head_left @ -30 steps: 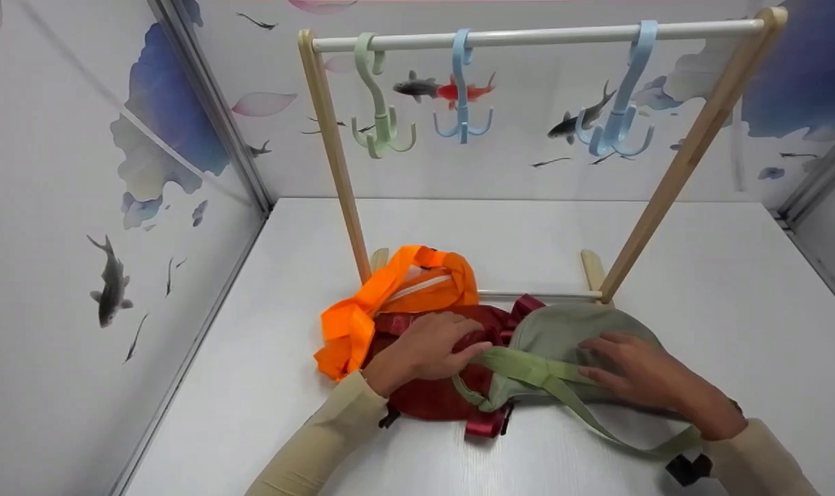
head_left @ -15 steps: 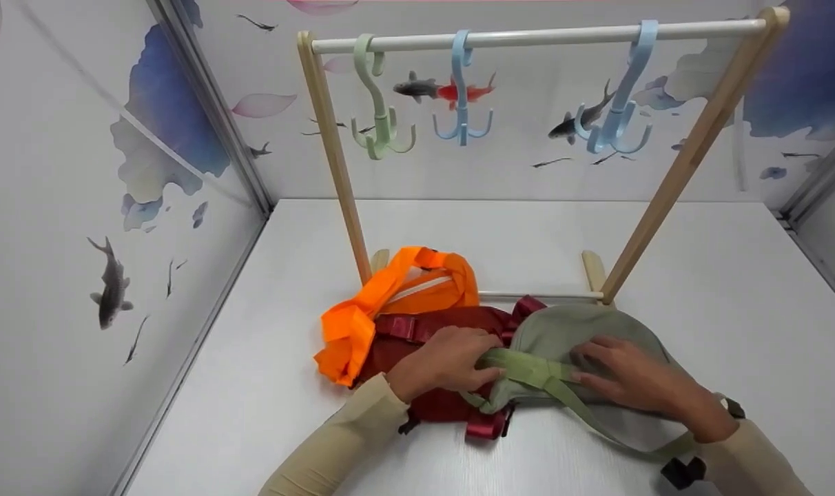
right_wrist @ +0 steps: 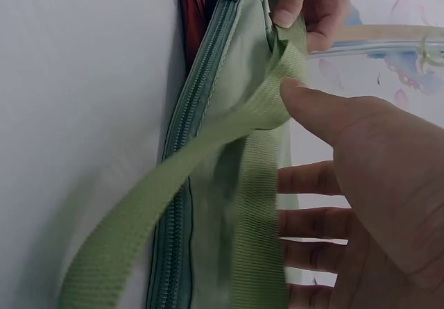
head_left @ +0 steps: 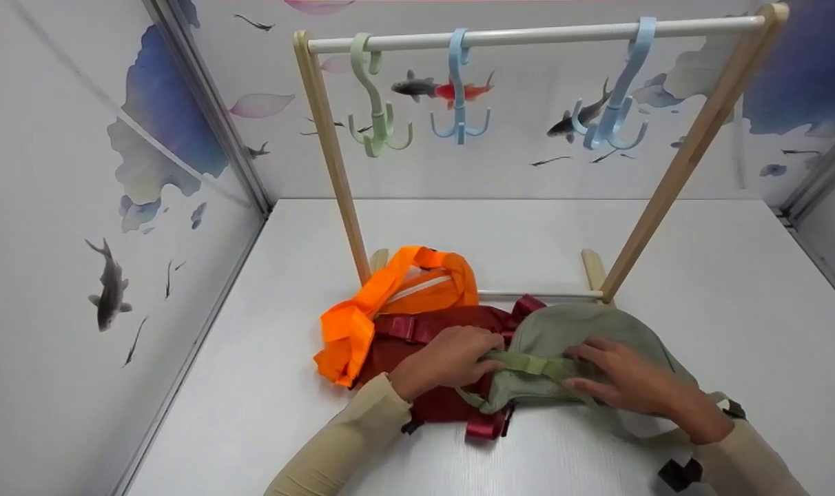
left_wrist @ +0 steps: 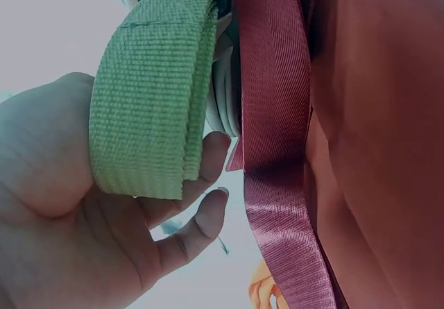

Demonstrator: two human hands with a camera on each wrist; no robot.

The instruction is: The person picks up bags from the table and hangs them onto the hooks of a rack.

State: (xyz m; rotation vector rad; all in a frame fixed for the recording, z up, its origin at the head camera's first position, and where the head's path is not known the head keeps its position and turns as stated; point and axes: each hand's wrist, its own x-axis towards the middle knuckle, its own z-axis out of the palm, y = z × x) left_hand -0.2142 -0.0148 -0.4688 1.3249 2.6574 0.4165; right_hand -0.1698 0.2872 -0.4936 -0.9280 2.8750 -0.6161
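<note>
A grey-green bag [head_left: 562, 322] with a dark zipper [right_wrist: 177, 205] lies on the right, partly over a dark red bag [head_left: 428, 406]. Across its top runs a light green webbing strap [head_left: 531, 363]. At the strap's left end my left hand [head_left: 452, 358] pinches it between thumb and fingers, above the red bag. My right hand [head_left: 624, 375] holds the strap further right; its thumb presses the webbing, while the other fingers lie along the far side. The red bag's shiny strap [left_wrist: 274, 114] passes beside my left fingertips.
An orange bag [head_left: 428, 296] lies behind the red one. Over the bags stands a wooden rack with a white rail [head_left: 548, 33], carrying a green hook [head_left: 375, 103] and two blue hooks, left hook [head_left: 459, 89] and right hook [head_left: 621, 96]. A black buckle [head_left: 681, 474] lies near my right sleeve.
My left hand has shifted slightly right and down over the red bag, uncovering its buckle. The right hand has moved slightly left, and the strap between them has bunched up and twisted.
</note>
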